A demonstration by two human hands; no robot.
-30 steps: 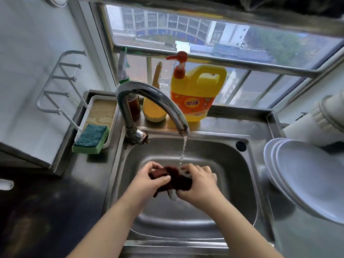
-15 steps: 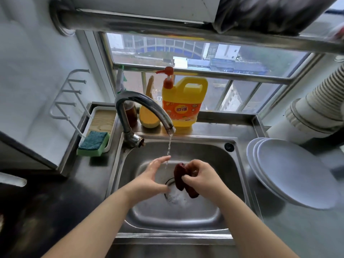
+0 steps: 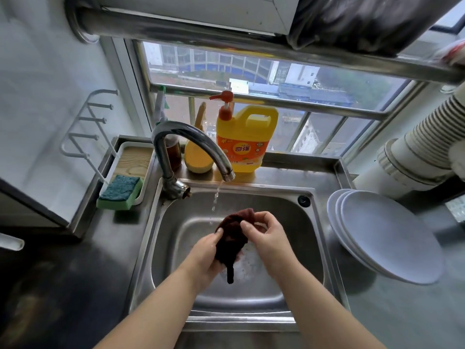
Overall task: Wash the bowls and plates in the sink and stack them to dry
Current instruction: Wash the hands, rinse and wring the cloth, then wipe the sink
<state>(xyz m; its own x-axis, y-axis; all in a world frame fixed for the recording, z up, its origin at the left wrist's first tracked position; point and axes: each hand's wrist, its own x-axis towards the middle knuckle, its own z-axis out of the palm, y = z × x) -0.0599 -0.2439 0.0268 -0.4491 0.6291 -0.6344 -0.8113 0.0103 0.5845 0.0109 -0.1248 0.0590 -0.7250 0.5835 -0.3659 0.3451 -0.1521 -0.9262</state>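
Over the middle of the steel sink [image 3: 309, 250]: one dark maroon cloth [image 3: 232, 235], bunched, a wet tail hanging below it. Left hand [image 3: 207, 253]: fingers curled under and round the cloth's lower half, gripping it; half a second ago this hand was open and off the cloth, reaching toward the water. Right hand [image 3: 266, 235]: thumb and fingertips pinching the cloth's upper right edge; earlier it held the cloth alone, lower in the basin. Curved tap [image 3: 191, 139], far left of the basin: a thin broken trickle falls just left of the cloth, seemingly weaker than before, though the drops are hard to judge. Plates [image 3: 387, 235]: three white, overlapping, tilted on the surface right of the sink, unmoved. Far ledge: yellow detergent jug [image 3: 247, 139] with orange pump, yellow brush beside it. Far left: green sponge [image 3: 120, 191] on the near end of a white tray.
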